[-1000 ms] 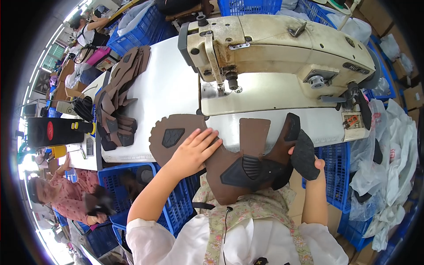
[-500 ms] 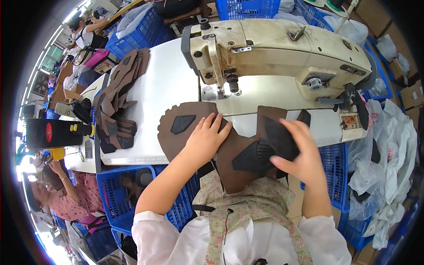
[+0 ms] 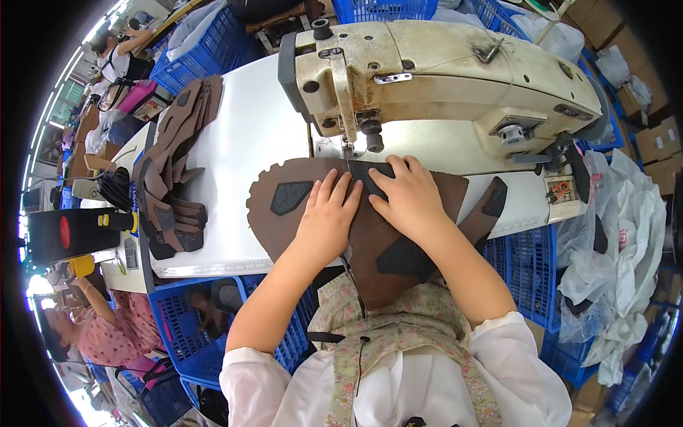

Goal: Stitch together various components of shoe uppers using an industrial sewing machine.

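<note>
"Where are your hands and the work?"

"On the near side of the sewing machine [image 3: 441,78], both palms down. My left hand [image 3: 322,228] lies on the brown shoe-upper panel [image 3: 368,245], fingers a little apart, pinching nothing. My right hand [image 3: 413,198] presses over a small black piece [image 3: 367,172], thumb and forefinger well apart. The panel spreads between me and the machine, its far edge up at the presser foot [image 3: 347,151]; whether it is under the foot, I can't tell."

"What makes that go well?"

"Lining up the two layers looks like the step in hand, so I'd keep them flat, the black edge true to the brown one, with light, even pressure from both hands. I'd hold my fingertips clear of the machine's foot, and watch that the panel's near end, drooping toward my lap, doesn't drag."

"And the crates?"

"Nearer me than the machine and off to its left, a blue crate [image 3: 186,349] has brown and black pieces [image 3: 205,317] in it. Below the machine's right end is another blue crate [image 3: 530,277], its contents hidden from me. Farther off, beyond the machine's left end, a third blue crate [image 3: 212,62] holds pale plastic bagging [image 3: 196,32]. One behind the machine [image 3: 384,8] I can't see into"
</note>
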A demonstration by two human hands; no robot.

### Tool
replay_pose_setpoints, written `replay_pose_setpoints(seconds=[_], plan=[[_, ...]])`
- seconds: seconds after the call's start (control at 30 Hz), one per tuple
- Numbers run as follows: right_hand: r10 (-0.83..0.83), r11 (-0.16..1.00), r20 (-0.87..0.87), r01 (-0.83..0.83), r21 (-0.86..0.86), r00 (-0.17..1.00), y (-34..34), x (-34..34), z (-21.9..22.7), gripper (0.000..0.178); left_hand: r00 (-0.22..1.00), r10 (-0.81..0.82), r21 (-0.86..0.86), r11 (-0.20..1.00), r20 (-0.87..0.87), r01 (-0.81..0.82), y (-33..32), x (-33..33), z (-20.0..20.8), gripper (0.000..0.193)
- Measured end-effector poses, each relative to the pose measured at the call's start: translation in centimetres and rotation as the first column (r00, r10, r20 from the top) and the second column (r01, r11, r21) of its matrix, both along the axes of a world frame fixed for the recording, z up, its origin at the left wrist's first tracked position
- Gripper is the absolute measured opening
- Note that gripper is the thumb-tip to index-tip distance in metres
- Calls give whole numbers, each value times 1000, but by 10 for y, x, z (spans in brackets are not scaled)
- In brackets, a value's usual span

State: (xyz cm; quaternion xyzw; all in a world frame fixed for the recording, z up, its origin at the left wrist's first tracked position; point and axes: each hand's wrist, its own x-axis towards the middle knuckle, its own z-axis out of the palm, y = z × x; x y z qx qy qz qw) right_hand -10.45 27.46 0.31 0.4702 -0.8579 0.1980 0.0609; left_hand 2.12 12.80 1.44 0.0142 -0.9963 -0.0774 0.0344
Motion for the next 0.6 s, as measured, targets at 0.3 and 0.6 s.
replay_pose_setpoints(seconds=[0.3, 0.6], plan=[[-13, 1000, 100, 11, 27, 995, 4, -11, 11, 41, 996, -80, 11, 997, -36, 80, 1, -17, 11, 57], [-50, 998, 132, 56, -35, 990, 8, 2, -8, 46, 990, -95, -61, 993, 102, 101, 12, -13, 14, 70]])
